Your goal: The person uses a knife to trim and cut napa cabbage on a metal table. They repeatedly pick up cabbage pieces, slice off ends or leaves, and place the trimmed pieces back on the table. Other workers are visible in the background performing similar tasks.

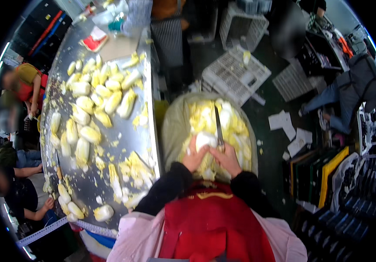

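My left hand (194,155) is closed around a napa cabbage (206,140), its white base end facing away from me. In my right hand (226,159) is a knife (219,126), the long blade pointing away from my body. The thumbs of both hands come close together at the near side of the cabbage. Both hands are above a large pale green sack (178,121) filled with loose yellow and white cabbage leaves (237,122). My fingers hide part of the cabbage and most of the knife handle.
A metal table (109,183) to the left bears several napa cabbages (84,104), leaf scraps and another knife (58,167). Grey plastic crates (237,73) lie beyond the sack. Papers (281,121) litter the floor at right. People stand across the table; another person (348,85) is at far right.
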The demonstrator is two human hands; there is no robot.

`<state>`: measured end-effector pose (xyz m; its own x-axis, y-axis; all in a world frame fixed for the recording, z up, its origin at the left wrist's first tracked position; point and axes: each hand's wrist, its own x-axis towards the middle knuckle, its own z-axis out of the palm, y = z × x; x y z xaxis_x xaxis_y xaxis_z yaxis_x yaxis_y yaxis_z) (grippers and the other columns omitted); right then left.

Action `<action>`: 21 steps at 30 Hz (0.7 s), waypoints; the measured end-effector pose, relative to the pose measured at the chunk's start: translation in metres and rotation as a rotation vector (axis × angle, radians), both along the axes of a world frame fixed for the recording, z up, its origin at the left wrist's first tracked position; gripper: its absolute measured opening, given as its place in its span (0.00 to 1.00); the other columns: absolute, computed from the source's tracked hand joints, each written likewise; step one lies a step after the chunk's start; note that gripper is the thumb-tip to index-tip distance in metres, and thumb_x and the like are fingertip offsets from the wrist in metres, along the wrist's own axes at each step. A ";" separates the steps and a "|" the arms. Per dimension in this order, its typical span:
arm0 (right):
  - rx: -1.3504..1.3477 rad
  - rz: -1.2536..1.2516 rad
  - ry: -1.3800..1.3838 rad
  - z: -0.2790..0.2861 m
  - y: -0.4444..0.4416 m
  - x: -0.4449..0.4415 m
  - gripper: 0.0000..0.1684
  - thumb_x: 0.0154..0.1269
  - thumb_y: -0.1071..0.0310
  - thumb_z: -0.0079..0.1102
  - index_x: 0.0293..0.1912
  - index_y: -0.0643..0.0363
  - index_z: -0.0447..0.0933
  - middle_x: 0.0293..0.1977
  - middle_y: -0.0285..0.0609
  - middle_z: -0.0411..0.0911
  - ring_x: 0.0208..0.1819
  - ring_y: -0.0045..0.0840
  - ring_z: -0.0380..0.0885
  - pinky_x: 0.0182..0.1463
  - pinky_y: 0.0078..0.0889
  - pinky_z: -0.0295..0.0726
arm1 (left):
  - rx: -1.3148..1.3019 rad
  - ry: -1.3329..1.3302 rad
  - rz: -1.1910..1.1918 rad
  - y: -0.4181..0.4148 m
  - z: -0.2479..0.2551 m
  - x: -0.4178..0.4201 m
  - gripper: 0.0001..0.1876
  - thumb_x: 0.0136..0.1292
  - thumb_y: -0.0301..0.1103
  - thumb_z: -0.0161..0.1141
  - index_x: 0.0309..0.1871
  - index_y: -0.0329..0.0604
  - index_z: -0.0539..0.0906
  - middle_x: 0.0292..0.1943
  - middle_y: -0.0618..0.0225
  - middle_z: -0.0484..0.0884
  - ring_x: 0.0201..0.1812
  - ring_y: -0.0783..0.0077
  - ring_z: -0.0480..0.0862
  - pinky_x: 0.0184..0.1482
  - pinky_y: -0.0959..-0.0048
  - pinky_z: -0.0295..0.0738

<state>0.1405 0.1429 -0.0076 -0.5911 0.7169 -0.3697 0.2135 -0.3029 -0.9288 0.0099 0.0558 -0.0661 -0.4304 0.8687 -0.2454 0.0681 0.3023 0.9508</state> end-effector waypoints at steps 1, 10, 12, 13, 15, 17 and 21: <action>0.065 0.011 0.010 -0.002 -0.001 -0.001 0.21 0.59 0.60 0.65 0.46 0.66 0.77 0.31 0.38 0.80 0.31 0.17 0.76 0.34 0.22 0.74 | -0.009 -0.020 -0.020 -0.004 -0.005 -0.005 0.36 0.66 0.47 0.55 0.69 0.35 0.55 0.58 0.46 0.70 0.58 0.55 0.72 0.60 0.65 0.66; 0.193 0.055 -0.108 0.005 0.004 -0.001 0.24 0.54 0.59 0.67 0.45 0.67 0.76 0.30 0.44 0.81 0.31 0.21 0.79 0.36 0.26 0.77 | 0.275 -0.536 0.039 -0.004 0.010 -0.011 0.25 0.69 0.38 0.52 0.65 0.38 0.63 0.53 0.62 0.75 0.53 0.72 0.74 0.56 0.72 0.68; 0.206 0.026 -0.100 -0.004 0.005 0.003 0.23 0.54 0.59 0.66 0.44 0.67 0.76 0.29 0.43 0.81 0.30 0.21 0.79 0.35 0.26 0.77 | 0.301 -0.642 0.023 -0.007 0.012 -0.015 0.24 0.71 0.40 0.49 0.65 0.38 0.64 0.54 0.65 0.75 0.53 0.74 0.73 0.58 0.74 0.67; 0.204 0.017 -0.078 -0.007 0.003 0.004 0.21 0.55 0.61 0.67 0.44 0.66 0.76 0.29 0.41 0.80 0.29 0.19 0.77 0.34 0.24 0.76 | 0.303 -0.670 0.017 -0.008 0.011 -0.016 0.25 0.71 0.42 0.49 0.65 0.38 0.64 0.54 0.65 0.75 0.53 0.74 0.73 0.58 0.74 0.67; 0.204 0.000 -0.031 -0.012 0.000 0.005 0.18 0.56 0.64 0.68 0.42 0.65 0.76 0.30 0.35 0.78 0.28 0.14 0.74 0.32 0.19 0.73 | 0.312 -0.722 0.003 -0.009 0.009 -0.020 0.26 0.70 0.45 0.50 0.65 0.38 0.64 0.54 0.65 0.75 0.54 0.74 0.73 0.58 0.74 0.67; 0.328 -0.074 -0.121 -0.019 0.006 0.011 0.19 0.54 0.64 0.69 0.42 0.65 0.76 0.30 0.36 0.78 0.28 0.16 0.74 0.33 0.21 0.74 | 0.295 -0.786 0.018 -0.012 0.013 -0.021 0.31 0.69 0.53 0.47 0.65 0.38 0.64 0.56 0.61 0.75 0.54 0.69 0.75 0.58 0.69 0.70; 0.715 -0.085 -0.273 -0.022 0.011 0.023 0.22 0.51 0.64 0.70 0.44 0.65 0.77 0.32 0.39 0.80 0.31 0.17 0.76 0.37 0.22 0.75 | 0.240 -0.996 0.027 -0.025 0.013 -0.025 0.32 0.71 0.57 0.37 0.65 0.38 0.64 0.57 0.58 0.75 0.56 0.62 0.76 0.59 0.64 0.71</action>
<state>0.1636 0.1543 -0.0294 -0.4775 0.8753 0.0761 0.4659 0.3257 -0.8227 -0.0154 0.0306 -0.0535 -0.1463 0.9350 -0.3231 -0.7893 0.0866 0.6079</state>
